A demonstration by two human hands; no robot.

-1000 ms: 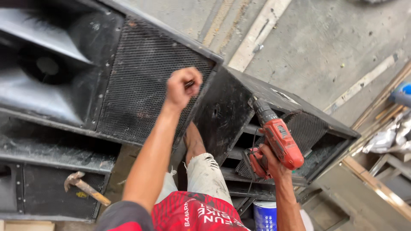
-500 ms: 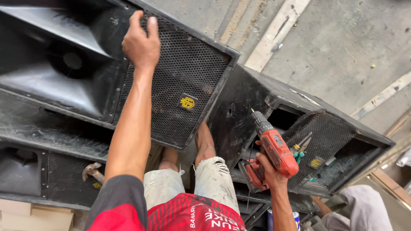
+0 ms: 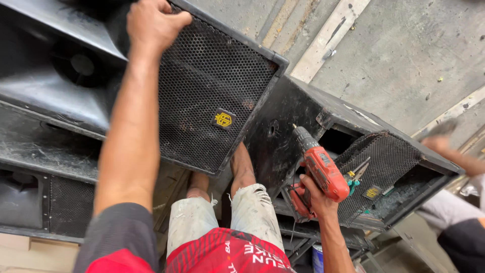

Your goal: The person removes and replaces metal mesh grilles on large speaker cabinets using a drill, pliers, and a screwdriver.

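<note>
My left hand (image 3: 153, 24) grips the top edge of a black perforated metal grille (image 3: 212, 96) on a large black speaker cabinet (image 3: 60, 96); a small yellow badge (image 3: 223, 119) sits on the grille. My right hand (image 3: 314, 197) holds a red cordless drill (image 3: 323, 169), its bit pointing up and left, close to the side of a second black speaker cabinet (image 3: 308, 116). That cabinet's grille (image 3: 384, 167) hangs loose, with pliers with teal handles (image 3: 356, 174) tucked against it.
My legs in pale ripped shorts (image 3: 222, 217) stand between the cabinets. Another person's blurred hand (image 3: 439, 141) and grey sleeve (image 3: 444, 207) are at the right. Grey concrete floor (image 3: 394, 55) with wooden strips (image 3: 328, 35) lies behind. A white and blue bucket (image 3: 317, 255) sits low.
My left hand rose from a fist in front of the grille to its top edge and gripped it. The view shifted, bringing the second cabinet and another person into sight. The drill stayed in my right hand.
</note>
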